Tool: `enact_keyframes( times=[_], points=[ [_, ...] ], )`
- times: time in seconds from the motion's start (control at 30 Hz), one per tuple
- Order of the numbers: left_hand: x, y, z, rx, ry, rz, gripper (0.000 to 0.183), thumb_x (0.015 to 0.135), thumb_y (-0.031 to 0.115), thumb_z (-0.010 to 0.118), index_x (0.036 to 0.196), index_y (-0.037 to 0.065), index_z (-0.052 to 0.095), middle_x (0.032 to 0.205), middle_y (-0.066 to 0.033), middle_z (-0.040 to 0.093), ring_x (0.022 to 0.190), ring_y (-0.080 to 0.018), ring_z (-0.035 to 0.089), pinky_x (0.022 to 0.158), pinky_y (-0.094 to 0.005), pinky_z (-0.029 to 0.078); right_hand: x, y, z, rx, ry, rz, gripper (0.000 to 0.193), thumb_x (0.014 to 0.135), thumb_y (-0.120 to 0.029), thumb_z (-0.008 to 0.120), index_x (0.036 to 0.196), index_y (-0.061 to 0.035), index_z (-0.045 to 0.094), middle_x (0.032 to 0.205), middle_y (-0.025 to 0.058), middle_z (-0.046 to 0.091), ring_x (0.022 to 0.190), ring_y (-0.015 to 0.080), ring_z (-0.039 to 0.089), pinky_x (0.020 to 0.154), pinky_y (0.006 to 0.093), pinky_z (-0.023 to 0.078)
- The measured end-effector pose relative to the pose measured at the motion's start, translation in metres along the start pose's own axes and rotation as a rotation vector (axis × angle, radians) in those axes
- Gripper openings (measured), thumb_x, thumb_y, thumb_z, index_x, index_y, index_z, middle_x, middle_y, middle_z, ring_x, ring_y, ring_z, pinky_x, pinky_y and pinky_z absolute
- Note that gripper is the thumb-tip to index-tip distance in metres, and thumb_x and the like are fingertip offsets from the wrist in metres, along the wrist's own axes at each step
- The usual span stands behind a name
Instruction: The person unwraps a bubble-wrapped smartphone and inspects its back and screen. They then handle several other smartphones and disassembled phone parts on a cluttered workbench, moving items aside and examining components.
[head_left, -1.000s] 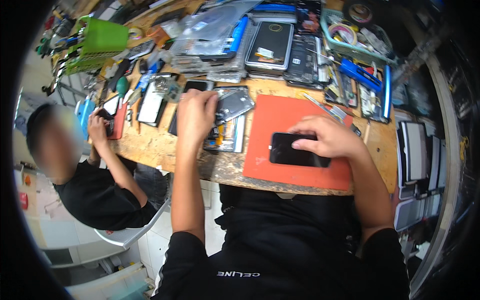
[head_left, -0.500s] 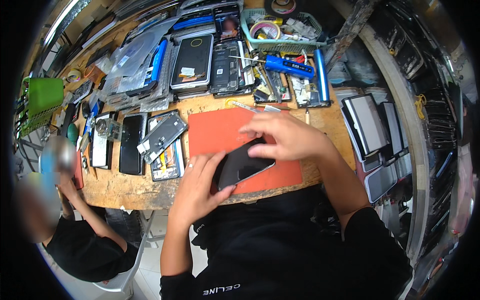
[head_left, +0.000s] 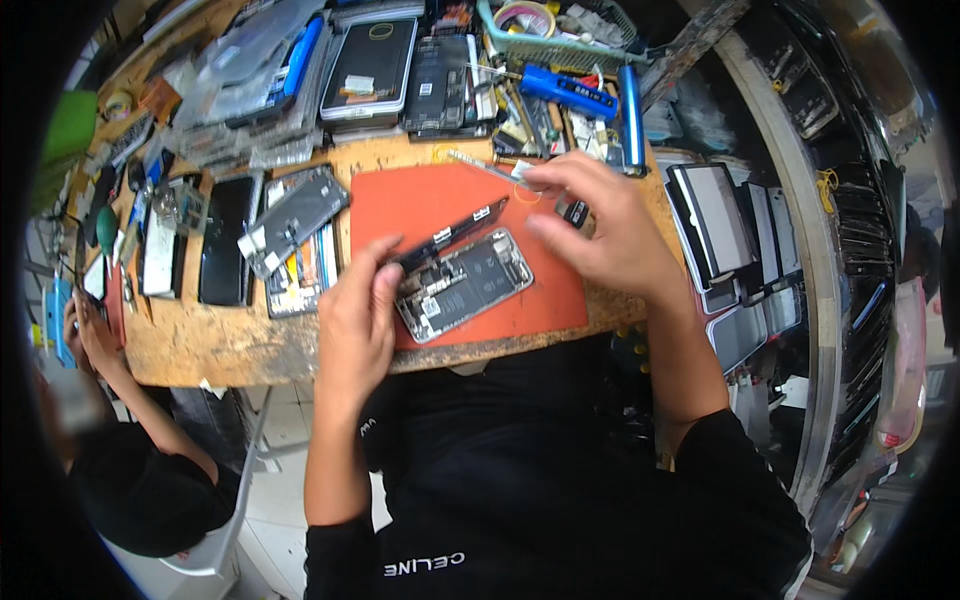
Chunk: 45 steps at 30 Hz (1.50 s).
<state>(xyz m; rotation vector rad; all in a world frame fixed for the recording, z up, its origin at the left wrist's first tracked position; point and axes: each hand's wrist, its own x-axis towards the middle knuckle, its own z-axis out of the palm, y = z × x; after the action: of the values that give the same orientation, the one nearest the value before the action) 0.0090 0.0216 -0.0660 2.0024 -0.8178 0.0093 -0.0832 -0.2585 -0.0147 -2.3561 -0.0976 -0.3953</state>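
An opened phone lies on an orange-red mat, its battery and inner parts showing. My left hand grips the black screen at its left end and holds it tilted up along the phone's far edge. Just right of the phone hovers my right hand, thumb and fingers apart. Partly behind that hand is a small black object with pale marks; whether the hand touches it I cannot tell. A thin tool lies across the mat's far edge, near my right fingertips.
Left of the mat lie a loose phone part and a dark phone. Behind stand stacked phones, a blue electric screwdriver and a pale green basket. At far left, another person's hands are at work.
The screen has come up off the phone body and tilts open, baring the inside. My right hand has drawn back from the screen. The whole view has shifted slightly.
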Motion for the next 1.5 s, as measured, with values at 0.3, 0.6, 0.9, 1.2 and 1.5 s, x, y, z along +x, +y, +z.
enact_keyframes(
  times=[0.3,0.6,0.9,1.2,1.5],
  points=[
    [-0.007,-0.014,0.010,-0.072,0.137,-0.017,0.027,0.103,-0.003,0.062,0.129,0.000,0.067,0.111,-0.0195,0.075,0.097,-0.0283,0.076,0.084,-0.0356,0.058,-0.013,-0.021,0.051,0.000,-0.206,0.166,0.010,0.089,-0.007,0.072,0.097,-0.0042,0.067,0.070,0.0086,0.062,0.064,0.0282,0.064,0.061,0.0428,0.049],
    [-0.002,-0.021,0.013,-0.146,0.190,-0.086,0.038,0.102,-0.004,0.062,0.139,0.004,0.065,0.101,-0.0134,0.075,0.082,-0.0157,0.071,0.074,-0.0310,0.058,0.006,-0.016,0.076,-0.050,-0.313,-0.006,0.011,0.092,-0.015,0.071,0.094,-0.0048,0.068,0.088,0.0128,0.073,0.083,0.0381,0.071,0.070,0.0507,0.054],
    [-0.003,-0.020,0.012,-0.084,0.152,-0.131,0.051,0.100,-0.006,0.064,0.149,0.007,0.061,0.097,-0.0139,0.073,0.076,-0.0156,0.067,0.069,-0.0318,0.057,0.004,-0.020,0.077,-0.101,-0.293,-0.041,0.010,0.093,-0.014,0.070,0.093,-0.0050,0.067,0.090,0.0129,0.074,0.084,0.0378,0.072,0.071,0.0512,0.054],
    [-0.005,-0.020,0.013,-0.060,0.185,-0.061,0.034,0.098,-0.003,0.068,0.131,0.002,0.065,0.099,-0.0163,0.073,0.082,-0.0220,0.073,0.075,-0.0340,0.058,0.015,-0.019,0.073,-0.074,-0.410,0.064,0.008,0.094,-0.012,0.069,0.096,-0.0050,0.065,0.089,0.0162,0.073,0.083,0.0396,0.071,0.071,0.0513,0.054],
    [-0.012,-0.027,0.012,-0.235,0.104,-0.130,0.030,0.107,-0.001,0.058,0.138,-0.003,0.057,0.104,-0.0050,0.066,0.094,-0.0085,0.065,0.085,-0.0248,0.056,-0.015,-0.028,0.087,-0.118,-0.079,0.066,0.012,0.093,-0.010,0.072,0.100,-0.0027,0.066,0.086,0.0128,0.069,0.075,0.0332,0.070,0.063,0.0443,0.052]
  ],
)
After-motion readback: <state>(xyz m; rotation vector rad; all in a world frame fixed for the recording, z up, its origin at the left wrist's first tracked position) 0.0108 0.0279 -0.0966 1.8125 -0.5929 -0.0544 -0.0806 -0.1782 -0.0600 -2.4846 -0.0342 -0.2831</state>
